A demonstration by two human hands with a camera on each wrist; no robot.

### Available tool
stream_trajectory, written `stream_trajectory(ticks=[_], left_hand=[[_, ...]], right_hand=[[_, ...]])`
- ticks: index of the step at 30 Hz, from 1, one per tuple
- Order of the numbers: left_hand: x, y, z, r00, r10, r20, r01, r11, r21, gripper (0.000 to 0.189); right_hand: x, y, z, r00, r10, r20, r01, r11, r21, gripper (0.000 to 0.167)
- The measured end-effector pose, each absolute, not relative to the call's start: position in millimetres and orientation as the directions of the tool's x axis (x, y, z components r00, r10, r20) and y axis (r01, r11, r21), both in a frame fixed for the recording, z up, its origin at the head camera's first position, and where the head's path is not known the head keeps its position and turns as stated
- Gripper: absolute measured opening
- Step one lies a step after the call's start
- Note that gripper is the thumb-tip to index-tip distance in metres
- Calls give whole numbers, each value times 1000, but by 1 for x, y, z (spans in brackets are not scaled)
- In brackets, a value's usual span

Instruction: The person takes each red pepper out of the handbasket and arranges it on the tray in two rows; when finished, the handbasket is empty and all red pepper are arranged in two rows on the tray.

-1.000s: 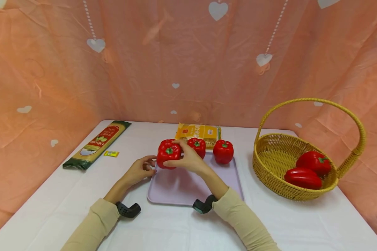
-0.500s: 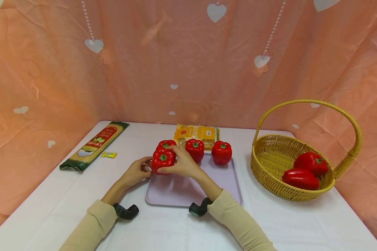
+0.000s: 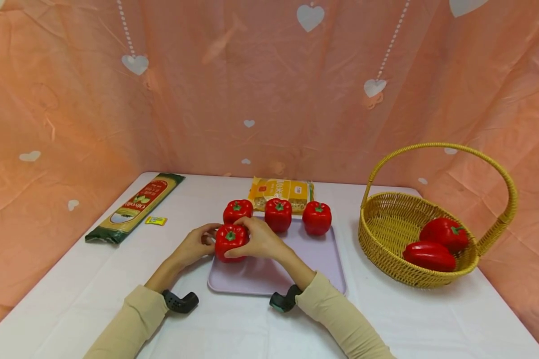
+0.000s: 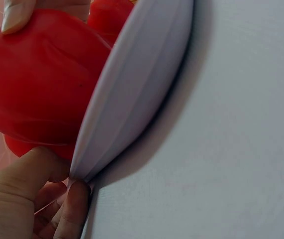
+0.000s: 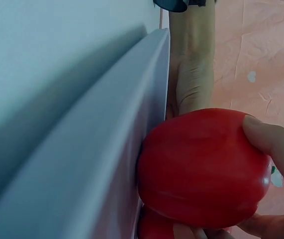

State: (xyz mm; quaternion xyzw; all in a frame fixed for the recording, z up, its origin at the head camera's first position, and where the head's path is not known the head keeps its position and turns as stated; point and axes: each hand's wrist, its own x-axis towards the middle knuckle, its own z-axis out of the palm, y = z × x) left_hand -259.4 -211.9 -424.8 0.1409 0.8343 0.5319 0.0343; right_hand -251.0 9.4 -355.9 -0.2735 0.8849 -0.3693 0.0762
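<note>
My right hand (image 3: 262, 240) grips a red bell pepper (image 3: 228, 245) with a green stem, fingers behind it and thumb in front. The pepper is low over the left side of a pale purple tray (image 3: 269, 276); in the right wrist view its base is right at the tray surface. My left hand (image 3: 195, 248) is at the tray's left edge, thumb and finger pinching the rim in the left wrist view. Along the tray's back edge stand three more bell peppers: a left one (image 3: 238, 209), a middle one (image 3: 278, 215) and a right one (image 3: 317, 218).
On the right stands a yellow wicker basket (image 3: 388, 257) with a tall handle and two red peppers (image 3: 446, 234) inside. Behind the tray lies a yellow noodle packet (image 3: 282, 192). At the left are a long green-ended packet (image 3: 134, 207) and a small yellow packet (image 3: 156, 221).
My right hand has brought the pepper toward me and lowered it onto the tray's left side, showing more of the back-left pepper. The left hand stays by the left rim.
</note>
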Motion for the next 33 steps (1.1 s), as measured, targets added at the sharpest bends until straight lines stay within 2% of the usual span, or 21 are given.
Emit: stream_trajectory(ticks=[33], left_hand=[[-256,-211,-419,-959,274,71,182,406,896,59]], right_hand=[[-250,12,-354,-817,-575,43,-459,603,-652,72]])
